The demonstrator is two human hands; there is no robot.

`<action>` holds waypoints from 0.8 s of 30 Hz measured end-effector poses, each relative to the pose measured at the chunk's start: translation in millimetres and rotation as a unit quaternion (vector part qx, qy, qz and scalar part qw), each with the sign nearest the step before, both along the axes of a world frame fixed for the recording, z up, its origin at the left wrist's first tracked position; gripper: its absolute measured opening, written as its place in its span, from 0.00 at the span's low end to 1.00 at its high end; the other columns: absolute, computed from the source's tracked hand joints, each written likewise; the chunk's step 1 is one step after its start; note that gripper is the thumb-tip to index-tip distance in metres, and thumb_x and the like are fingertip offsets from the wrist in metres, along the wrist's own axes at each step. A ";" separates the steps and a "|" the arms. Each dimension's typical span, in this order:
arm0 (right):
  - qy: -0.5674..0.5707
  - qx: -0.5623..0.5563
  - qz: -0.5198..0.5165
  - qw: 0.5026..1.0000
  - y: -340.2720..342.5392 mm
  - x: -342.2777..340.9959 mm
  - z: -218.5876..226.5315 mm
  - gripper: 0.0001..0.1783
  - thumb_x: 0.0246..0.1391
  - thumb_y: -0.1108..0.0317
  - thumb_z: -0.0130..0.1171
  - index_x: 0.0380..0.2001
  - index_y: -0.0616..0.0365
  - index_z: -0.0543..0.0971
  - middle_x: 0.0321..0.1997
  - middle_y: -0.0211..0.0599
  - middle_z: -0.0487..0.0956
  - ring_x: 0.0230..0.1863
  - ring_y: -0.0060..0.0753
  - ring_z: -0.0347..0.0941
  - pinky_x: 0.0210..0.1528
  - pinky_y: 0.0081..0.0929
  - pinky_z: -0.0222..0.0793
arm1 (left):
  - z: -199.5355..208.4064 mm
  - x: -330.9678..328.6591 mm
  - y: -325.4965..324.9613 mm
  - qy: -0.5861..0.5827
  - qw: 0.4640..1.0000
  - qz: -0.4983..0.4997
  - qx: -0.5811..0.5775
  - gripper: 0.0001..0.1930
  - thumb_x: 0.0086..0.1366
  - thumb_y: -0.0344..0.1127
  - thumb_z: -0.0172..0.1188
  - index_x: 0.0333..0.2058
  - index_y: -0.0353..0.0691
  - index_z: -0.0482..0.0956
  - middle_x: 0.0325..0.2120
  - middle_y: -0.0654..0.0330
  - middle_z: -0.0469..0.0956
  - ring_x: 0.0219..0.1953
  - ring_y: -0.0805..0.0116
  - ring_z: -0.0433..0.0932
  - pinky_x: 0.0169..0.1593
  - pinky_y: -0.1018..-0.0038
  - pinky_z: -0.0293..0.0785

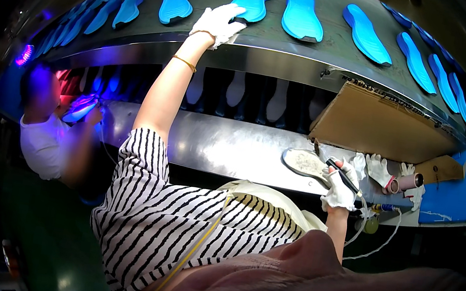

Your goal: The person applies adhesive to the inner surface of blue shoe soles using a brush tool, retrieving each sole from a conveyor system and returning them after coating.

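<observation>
My left hand [218,25], in a white glove, reaches far over to the belt. Its fingers and thumb close around the near end of a bright blue shoe sole [253,1], which lies on the belt. Lower right, my right hand [340,190] wears a white glove with some fingertips bare. It grips a black pen-shaped tool [345,176] with a thin clear tube trailing from it. Beside that hand, a pale sole-shaped piece with a dark rim [303,161] lies on the metal shelf [232,148]; whether the fingers also touch it is hard to tell.
More blue soles [304,15] lie in rows along the dark belt [328,45]. A cardboard sheet [371,121] leans at the right, near spare gloves [378,170] and a thread spool [410,181]. At left, another person [45,137] handles a sole under violet light.
</observation>
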State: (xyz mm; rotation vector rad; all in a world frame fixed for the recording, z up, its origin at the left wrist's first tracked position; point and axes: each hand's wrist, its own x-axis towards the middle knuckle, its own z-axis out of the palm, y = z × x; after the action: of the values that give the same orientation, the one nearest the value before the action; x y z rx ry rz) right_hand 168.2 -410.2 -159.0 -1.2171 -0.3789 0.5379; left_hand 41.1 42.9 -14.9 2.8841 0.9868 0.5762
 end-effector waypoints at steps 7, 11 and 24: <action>0.002 -0.001 -0.004 1.000 3.4 -4.8 2.8 0.12 0.47 0.81 0.62 0.38 0.64 0.76 0.37 0.38 0.79 0.33 0.26 0.77 0.38 0.21 0.73 | -1.8 -2.2 -3.7 0.006 0.999 0.028 0.028 0.27 0.61 0.57 0.49 0.58 0.57 0.67 0.62 0.65 0.61 0.64 0.64 0.58 0.67 0.51 0.45; 0.029 -0.008 0.002 1.000 3.5 -7.9 0.9 0.13 0.47 0.82 0.62 0.38 0.63 0.76 0.37 0.36 0.79 0.34 0.24 0.76 0.40 0.20 0.73 | -0.4 -3.3 -9.0 0.006 0.999 0.037 0.039 0.27 0.61 0.57 0.49 0.58 0.57 0.67 0.61 0.66 0.62 0.64 0.65 0.59 0.67 0.49 0.44; -0.004 -0.009 -0.013 1.000 -4.2 -10.7 7.3 0.13 0.47 0.84 0.60 0.37 0.61 0.76 0.37 0.34 0.79 0.34 0.22 0.75 0.40 0.18 0.72 | -11.2 -20.1 7.1 -0.123 0.980 0.127 0.089 0.20 0.54 0.48 0.60 0.44 0.47 0.79 0.44 0.60 0.77 0.47 0.60 0.74 0.53 0.68 0.67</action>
State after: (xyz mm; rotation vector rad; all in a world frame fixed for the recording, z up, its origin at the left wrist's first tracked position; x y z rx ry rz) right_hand 157.6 -414.5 -151.7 -1.2398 -0.3658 0.5160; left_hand 21.0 50.1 -26.1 2.7538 1.3319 1.0591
